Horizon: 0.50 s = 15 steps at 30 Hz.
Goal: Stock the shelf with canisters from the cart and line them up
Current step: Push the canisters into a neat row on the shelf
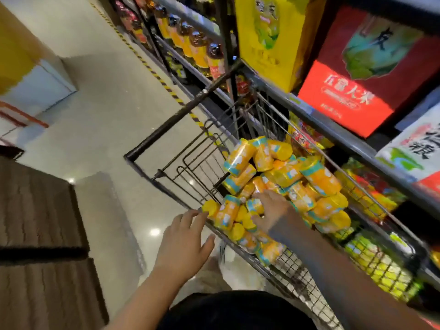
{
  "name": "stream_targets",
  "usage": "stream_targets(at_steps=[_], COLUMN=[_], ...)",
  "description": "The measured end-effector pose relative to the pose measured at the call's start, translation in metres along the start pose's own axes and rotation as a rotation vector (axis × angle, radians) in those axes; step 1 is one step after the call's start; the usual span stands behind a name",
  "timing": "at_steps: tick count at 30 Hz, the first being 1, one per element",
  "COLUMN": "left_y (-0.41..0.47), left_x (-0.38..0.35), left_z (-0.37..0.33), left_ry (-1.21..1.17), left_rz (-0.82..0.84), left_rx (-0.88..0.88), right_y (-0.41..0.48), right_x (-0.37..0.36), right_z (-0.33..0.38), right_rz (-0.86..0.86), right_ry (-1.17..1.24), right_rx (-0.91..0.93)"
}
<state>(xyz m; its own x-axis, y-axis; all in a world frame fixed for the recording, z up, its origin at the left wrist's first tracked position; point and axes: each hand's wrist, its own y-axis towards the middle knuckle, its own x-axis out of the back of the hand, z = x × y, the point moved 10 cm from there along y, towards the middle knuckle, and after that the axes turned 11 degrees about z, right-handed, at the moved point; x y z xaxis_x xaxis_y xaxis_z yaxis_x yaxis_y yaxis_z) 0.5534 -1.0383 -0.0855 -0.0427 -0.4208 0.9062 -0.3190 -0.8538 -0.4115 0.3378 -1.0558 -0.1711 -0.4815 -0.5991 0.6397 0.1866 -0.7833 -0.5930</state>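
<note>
A wire shopping cart (190,167) stands beside the shelf and holds a heap of several yellow-orange canisters (292,177) with teal bands and yellow lids. My right hand (271,210) reaches into the cart with fingers spread over the near canisters, touching them without a clear grip. My left hand (185,239) hovers open just outside the cart's near rim, fingertips close to a canister with a yellow lid (223,214) leaning at the edge. The shelf (333,129) runs along the right.
The shelf carries a yellow box (269,39), a red box (357,91), rice bags (419,148) and bottles (190,44) farther down. Packaged goods fill the lower shelf (371,258). A pale floor (107,115) with striped tape lies left; brown stacks (40,234) stand at near left.
</note>
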Motion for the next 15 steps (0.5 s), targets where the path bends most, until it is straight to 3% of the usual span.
stream_targets(at_steps=[8, 12, 15], left_y=[0.170, 0.234, 0.263], left_x=[-0.015, -0.008, -0.016], left_z=[-0.022, -0.051, -0.067], left_ry=[0.162, 0.350, 0.617], left_rz=[0.209, 0.198, 0.231], left_rx=[-0.344, -0.621, -0.791], right_y=[-0.020, -0.037, -0.047], right_x=[0.018, 0.024, 0.023], right_z=[-0.004, -0.003, -0.003], right_rz=[-0.103, -0.195, -0.283], right_ry=[0.189, 0.230, 0.290], right_rx=[-0.190, -0.273, -0.347])
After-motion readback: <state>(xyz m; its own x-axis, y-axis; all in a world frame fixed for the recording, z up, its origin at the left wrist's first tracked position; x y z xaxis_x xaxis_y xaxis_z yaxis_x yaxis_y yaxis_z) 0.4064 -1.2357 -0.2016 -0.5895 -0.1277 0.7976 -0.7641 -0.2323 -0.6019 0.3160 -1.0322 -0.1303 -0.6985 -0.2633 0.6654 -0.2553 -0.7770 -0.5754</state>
